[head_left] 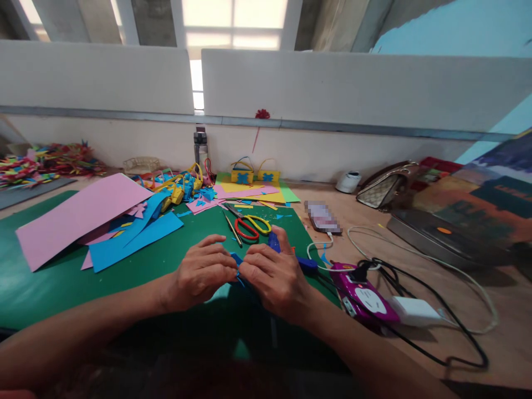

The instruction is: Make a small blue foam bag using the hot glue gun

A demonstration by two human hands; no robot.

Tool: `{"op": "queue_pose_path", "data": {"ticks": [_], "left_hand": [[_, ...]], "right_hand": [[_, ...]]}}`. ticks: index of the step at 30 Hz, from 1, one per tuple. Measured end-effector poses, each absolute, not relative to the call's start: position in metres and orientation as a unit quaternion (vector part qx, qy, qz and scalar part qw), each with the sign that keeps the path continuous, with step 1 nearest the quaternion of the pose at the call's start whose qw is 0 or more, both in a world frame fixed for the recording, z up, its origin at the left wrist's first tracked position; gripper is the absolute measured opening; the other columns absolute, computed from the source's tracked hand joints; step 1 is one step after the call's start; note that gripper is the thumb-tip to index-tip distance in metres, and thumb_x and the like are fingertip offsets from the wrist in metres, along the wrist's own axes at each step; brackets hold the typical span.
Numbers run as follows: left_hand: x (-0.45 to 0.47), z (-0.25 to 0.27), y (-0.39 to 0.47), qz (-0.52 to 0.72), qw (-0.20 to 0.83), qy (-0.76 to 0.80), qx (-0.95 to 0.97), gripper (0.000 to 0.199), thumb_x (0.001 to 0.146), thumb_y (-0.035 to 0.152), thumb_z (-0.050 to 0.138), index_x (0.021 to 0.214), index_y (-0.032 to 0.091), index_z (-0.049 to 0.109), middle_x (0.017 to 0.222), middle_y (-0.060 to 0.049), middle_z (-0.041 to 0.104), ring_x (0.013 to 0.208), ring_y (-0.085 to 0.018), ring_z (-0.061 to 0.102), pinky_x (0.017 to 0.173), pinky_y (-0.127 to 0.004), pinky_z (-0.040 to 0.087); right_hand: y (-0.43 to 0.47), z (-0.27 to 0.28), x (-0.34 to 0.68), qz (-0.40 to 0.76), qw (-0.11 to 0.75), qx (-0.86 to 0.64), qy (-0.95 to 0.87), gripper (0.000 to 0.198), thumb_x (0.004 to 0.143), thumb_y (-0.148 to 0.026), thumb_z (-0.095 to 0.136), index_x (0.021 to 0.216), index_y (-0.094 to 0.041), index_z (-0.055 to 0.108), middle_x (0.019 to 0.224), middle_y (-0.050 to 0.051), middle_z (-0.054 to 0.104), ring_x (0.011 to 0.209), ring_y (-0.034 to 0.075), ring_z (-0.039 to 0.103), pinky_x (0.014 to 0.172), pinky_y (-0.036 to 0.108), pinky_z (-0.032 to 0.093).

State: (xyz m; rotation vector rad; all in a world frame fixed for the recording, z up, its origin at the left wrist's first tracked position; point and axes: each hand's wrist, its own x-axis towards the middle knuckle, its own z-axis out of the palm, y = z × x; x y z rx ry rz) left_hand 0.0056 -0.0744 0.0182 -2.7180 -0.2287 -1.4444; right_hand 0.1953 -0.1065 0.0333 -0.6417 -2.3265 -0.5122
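Observation:
My left hand [203, 270] and my right hand [276, 277] meet over the green mat [195, 327]. Pinched between their fingertips is a small blue craft piece [236, 259], mostly hidden by the fingers. Just beyond my right hand lies a blue tool [307, 265] with a black cable, which looks like a glue gun; my hand covers much of it. Scissors [247, 227] with red and yellow handles rest ahead of my hands, beside a slim pen-like stick [233, 230]. Blue sheets [137, 238] and a large pink sheet [85, 213] lie to the left.
Two small yellow bags [242, 176] with blue bows stand at the back, near a bottle [201, 147] and a heap of blue and yellow pieces [183, 188]. On the right are a phone [323, 216], a purple power strip [366, 299], tangled cables and a dark case [440, 235].

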Motion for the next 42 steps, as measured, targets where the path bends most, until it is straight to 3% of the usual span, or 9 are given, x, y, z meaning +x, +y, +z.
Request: {"op": "queue_pose_path", "data": {"ticks": [6,25,37,42], "left_hand": [[0.008,0.018,-0.075,-0.480,0.034,-0.082,-0.873,0.014,0.084,0.011,0.050,0.073,0.016,0.056,0.072,-0.002,0.069,0.067,-0.010,0.062,0.091,-0.036,0.043],[0.009,0.013,-0.073,-0.484,0.002,-0.074,-0.872,0.017,0.087,0.015,0.044,0.076,0.016,0.057,0.073,-0.003,0.068,0.069,-0.011,0.061,0.091,-0.034,0.042],[0.007,0.008,-0.069,-0.472,0.010,-0.071,-0.879,0.013,0.085,0.012,0.045,0.080,0.017,0.055,0.075,-0.002,0.067,0.070,-0.011,0.059,0.093,-0.036,0.040],[0.007,0.005,-0.065,-0.464,0.034,-0.048,-0.884,0.017,0.087,0.016,0.042,0.093,0.018,0.057,0.077,-0.004,0.067,0.072,-0.013,0.058,0.093,-0.039,0.040]], "right_hand": [[-0.108,0.035,0.193,-0.196,0.332,-0.246,-0.889,0.028,0.090,-0.009,0.031,0.081,-0.015,0.058,0.073,0.002,0.066,0.080,0.015,0.059,0.101,0.048,0.022],[-0.103,0.030,0.197,-0.177,0.342,-0.250,-0.888,0.022,0.086,-0.007,0.038,0.081,-0.016,0.056,0.071,0.001,0.064,0.078,0.014,0.058,0.098,0.045,0.025],[-0.101,0.033,0.198,-0.198,0.347,-0.256,-0.880,0.020,0.089,-0.010,0.041,0.079,-0.017,0.057,0.069,0.000,0.064,0.074,0.012,0.057,0.102,0.047,0.018],[-0.099,0.030,0.199,-0.192,0.355,-0.258,-0.878,0.017,0.088,-0.012,0.043,0.079,-0.017,0.056,0.068,0.000,0.064,0.073,0.013,0.056,0.102,0.048,0.019]]}}
